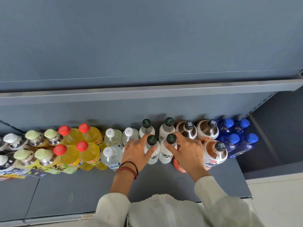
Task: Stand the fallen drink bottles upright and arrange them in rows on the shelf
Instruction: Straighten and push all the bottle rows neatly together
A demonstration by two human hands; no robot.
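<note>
I see the shelf [82,190] across the lower half of my feed, and every bottle in view on it stands upright, two deep. At far 9 o'clock are the white-cap bottles [12,140], cut off by the frame edge. Next come the green-cap bottles [42,154], then four yellow bottles [90,154] with red caps, then the clear bottles [111,156]. I count three white caps there, and the fourth spot is hidden behind the left hand [136,153].

That hand, with a red bracelet [129,169] at its wrist, is curled round the shoulder of the left white bottle [153,158]. Its fingers are on the bottle's 9 o'clock side, its thumb lies across the front, and the black cap pokes up between them. Touching that bottle at 3 o'clock is the right white bottle [166,156]. The right hand [188,153] has it by the neck, with the thumb under the cap at 7 o'clock and the forefinger behind at 1 o'clock. Its other fingers fan loosely over an orange-label bottle [178,166], whose top I cannot see. The back white bottles [166,130] stand at 12 o'clock, right behind the held pair.

Toward 3 o'clock stand three brown bottles [214,154] with black caps: two at the back and one in front, just beside the right hand. Last come four blue bottles [236,143] at the shelf's end. Pale sleeves [113,208] show at 6 o'clock.
</note>
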